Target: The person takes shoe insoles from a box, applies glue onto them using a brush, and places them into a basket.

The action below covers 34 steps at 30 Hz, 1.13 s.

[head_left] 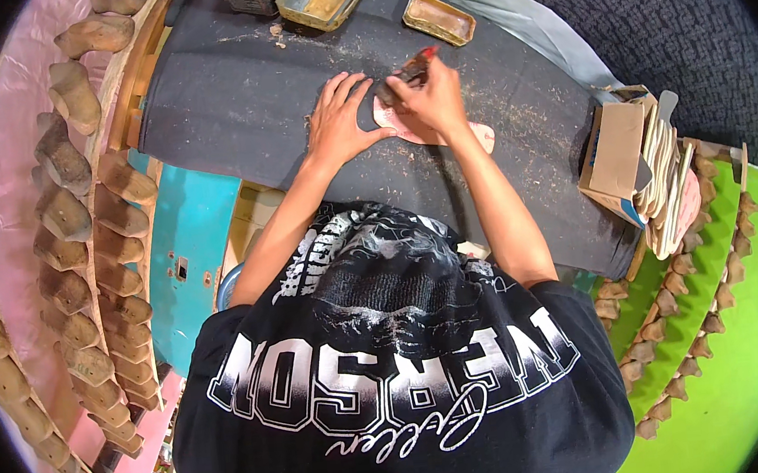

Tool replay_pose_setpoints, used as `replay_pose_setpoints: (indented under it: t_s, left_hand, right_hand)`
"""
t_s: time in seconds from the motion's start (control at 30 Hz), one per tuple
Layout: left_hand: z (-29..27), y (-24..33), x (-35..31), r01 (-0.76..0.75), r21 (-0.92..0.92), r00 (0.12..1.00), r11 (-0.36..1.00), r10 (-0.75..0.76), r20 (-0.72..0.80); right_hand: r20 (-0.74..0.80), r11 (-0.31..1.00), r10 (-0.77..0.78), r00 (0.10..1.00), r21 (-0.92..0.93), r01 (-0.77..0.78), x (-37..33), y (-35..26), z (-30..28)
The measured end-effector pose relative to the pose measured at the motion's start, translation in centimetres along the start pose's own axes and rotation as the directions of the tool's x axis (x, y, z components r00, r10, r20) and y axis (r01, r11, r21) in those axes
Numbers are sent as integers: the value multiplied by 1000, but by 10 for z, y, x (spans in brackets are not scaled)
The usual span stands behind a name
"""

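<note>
A pink shoe insole [413,129] lies flat on the dark-covered worktable [232,105] in front of me. My left hand [339,125] rests open on the cloth to its left, fingers stretched away from me, with the thumb at the insole's edge. Over the insole, my right hand [435,96] is closed around a dark tool with a red end [415,69]. Motion blur and my fingers hide the tool's exact kind. Part of the insole is covered by my right hand and wrist.
At the far edge stand a yellowish tray [333,15] with pieces inside and a small shallow tray [439,19]. A cardboard box [610,149] with stacked insoles [667,180] is at the right. Wooden shoe lasts [66,214] line racks on the left. Shavings [527,120] litter the cloth.
</note>
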<state>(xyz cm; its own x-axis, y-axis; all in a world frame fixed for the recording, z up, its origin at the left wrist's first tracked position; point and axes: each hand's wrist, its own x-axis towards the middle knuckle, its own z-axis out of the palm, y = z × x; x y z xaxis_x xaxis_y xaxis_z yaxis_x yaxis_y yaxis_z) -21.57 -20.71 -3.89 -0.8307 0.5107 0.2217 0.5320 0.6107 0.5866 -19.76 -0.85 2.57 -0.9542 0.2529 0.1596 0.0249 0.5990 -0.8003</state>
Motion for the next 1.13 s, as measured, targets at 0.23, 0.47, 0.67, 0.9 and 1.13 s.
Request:
replay_pose_setpoints:
  t_s: [0.23, 0.47, 0.67, 0.9, 1.13]
  left_hand:
    - [-2, 0, -2, 2, -6, 1000, 1000, -2, 4]
    - [-1, -1, -3, -34, 25, 999, 999, 34, 4]
    - [-2, 2, -1, -12, 1, 1000, 1000, 12, 16]
    - [-5, -2, -2, -96, -67, 995, 993, 96, 0]
    - [-2, -8, -6, -94, -82, 995, 992, 92, -30]
  right_hand:
    - [-178, 981, 114, 977, -133, -139, -2, 2, -10]
    - [-139, 996, 82, 987, -16, -85, -16, 6, 0]
    - [-309, 978, 113, 944, -133, -161, -34, 22, -31]
    - [-309, 993, 83, 948, -50, -104, -42, 9, -5]
    - [-286, 987, 146, 947, 103, -121, -49, 20, 3]
